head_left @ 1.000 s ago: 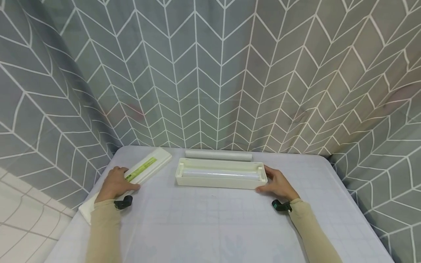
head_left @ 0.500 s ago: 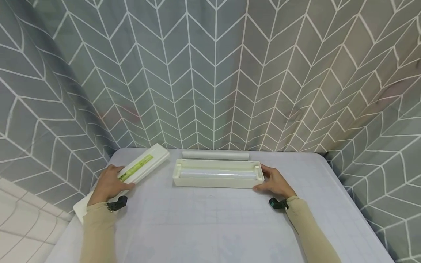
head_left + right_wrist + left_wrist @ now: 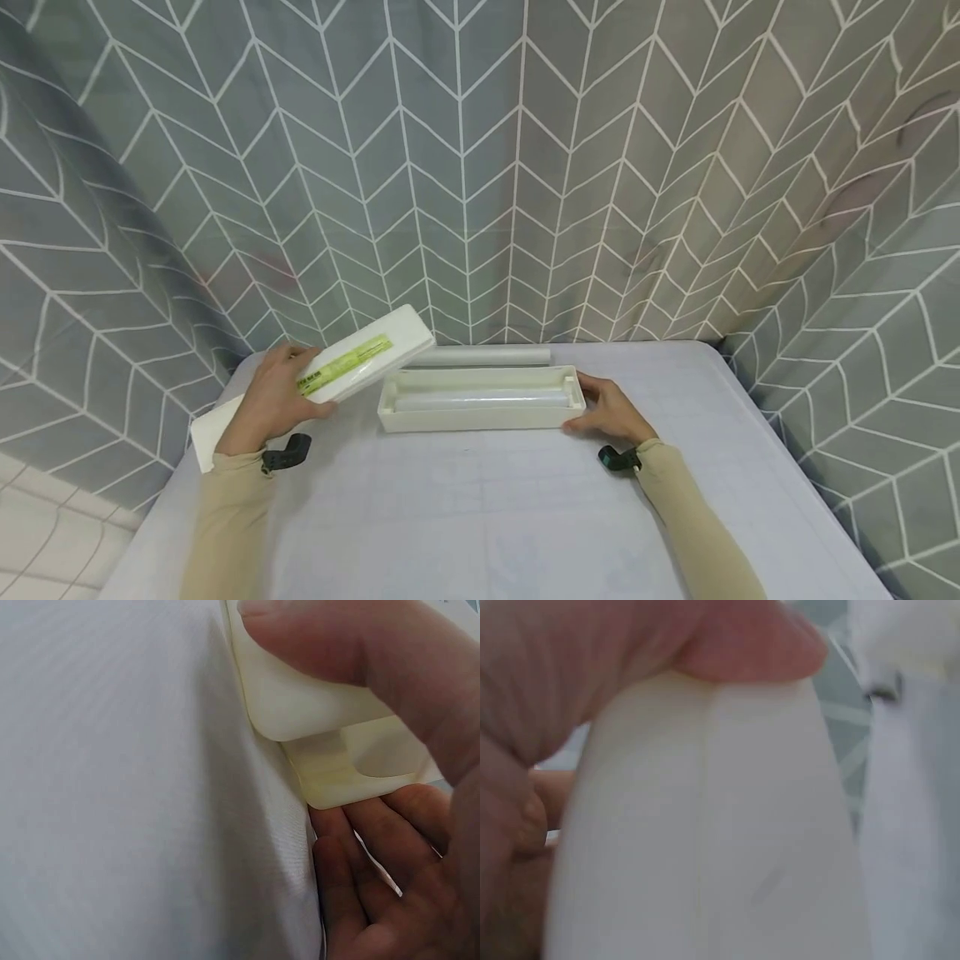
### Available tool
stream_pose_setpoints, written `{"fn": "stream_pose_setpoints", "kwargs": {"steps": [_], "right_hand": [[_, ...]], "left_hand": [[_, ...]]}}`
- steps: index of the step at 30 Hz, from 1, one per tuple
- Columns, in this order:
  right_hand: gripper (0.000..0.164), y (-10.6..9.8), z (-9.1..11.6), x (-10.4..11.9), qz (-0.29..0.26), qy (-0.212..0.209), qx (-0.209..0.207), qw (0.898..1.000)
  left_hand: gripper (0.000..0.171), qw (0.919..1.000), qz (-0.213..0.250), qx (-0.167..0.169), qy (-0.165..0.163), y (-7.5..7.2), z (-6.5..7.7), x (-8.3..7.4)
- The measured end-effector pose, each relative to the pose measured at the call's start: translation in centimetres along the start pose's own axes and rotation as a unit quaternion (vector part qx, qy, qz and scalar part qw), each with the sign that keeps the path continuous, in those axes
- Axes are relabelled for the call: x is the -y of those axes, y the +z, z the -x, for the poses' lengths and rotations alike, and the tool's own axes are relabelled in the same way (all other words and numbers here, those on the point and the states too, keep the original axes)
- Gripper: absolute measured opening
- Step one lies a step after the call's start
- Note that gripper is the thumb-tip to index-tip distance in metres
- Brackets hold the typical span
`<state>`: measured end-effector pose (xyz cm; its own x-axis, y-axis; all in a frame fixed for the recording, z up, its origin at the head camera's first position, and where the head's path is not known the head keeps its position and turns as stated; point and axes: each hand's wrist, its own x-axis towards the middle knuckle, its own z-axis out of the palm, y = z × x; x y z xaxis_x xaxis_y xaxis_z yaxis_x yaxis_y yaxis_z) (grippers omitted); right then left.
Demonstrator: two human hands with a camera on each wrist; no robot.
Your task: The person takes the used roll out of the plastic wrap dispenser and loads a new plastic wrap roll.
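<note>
A long white lid [image 3: 401, 329] with a green label is gripped across its middle by my left hand [image 3: 277, 402], thumb on the near side. It slants, its far end overlapping the box's back left corner in the head view. In the left wrist view, the thumb [image 3: 757, 645] presses the lid's edge [image 3: 705, 825]. My right hand [image 3: 611, 410] holds the right end of an open cream box [image 3: 480, 420], with thumb in front and fingers behind. Inside the box lies a roll wrapped in clear plastic film [image 3: 480, 401]. The right wrist view shows the box's cut-out end [image 3: 300, 697].
A pale tube [image 3: 487, 357] lies behind the box near the table's back edge. A white cloth covers the table [image 3: 450, 508]. Patterned grey curtains [image 3: 487, 167] rise at the back and both sides.
My left hand has lifted the lid and moved it rightward, its far end now over the box's back left corner. My right hand keeps hold of the box end. The head view has shifted slightly.
</note>
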<state>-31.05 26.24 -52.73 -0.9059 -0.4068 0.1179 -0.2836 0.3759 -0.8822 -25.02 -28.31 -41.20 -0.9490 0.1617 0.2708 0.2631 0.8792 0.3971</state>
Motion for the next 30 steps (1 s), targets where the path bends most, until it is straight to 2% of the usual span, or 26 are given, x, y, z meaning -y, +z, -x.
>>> {"fn": "stream_pose_setpoints", "kwargs": {"steps": [6,14,22,30], "right_hand": [[0.105,0.1,0.0,0.0,0.012,0.006,0.002,1.000],[0.104,-0.1,0.0,-0.1,0.009,0.012,-0.002,1.000],[0.104,-0.3,-0.1,-0.1,0.008,0.011,-0.001,1.000],[0.107,-0.2,-0.2,-0.2,-0.006,0.009,0.001,1.000]], "left_hand": [[0.085,0.9978,0.022,0.019,0.059,0.5,-2.7,-3.3],[0.091,0.9912,0.041,0.061,0.110,3.5,-5.8,-7.2],[0.090,0.9831,0.028,0.089,0.158,6.6,-7.5,-10.3],[0.093,0.9775,0.035,0.124,0.167,9.5,-7.9,-12.4]]}}
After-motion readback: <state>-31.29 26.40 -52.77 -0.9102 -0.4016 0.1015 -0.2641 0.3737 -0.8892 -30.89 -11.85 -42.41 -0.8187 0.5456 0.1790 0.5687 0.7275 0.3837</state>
